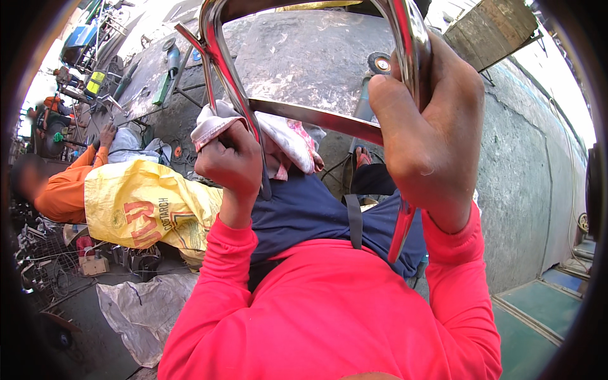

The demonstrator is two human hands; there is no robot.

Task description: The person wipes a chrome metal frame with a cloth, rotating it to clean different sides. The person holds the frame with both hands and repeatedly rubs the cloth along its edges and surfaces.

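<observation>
A shiny chrome tube frame with a flat crossbar is raised before me, its upper part cut off by the picture's top edge. My right hand is closed round the tube on its right side, the thumb lying along the metal. On the left side, my left hand is closed on a white cloth, pressed against a thin rod of the frame. More of this cloth, with pink patches, hangs behind the frame over my dark blue trousers. Some left fingertips are hidden in the cloth.
An angle grinder with a round disc lies beyond the frame; another grinder lies farther left. At left, a person in orange works beside a yellow sack. A worn board stands far right. A whitish sack lies lower left.
</observation>
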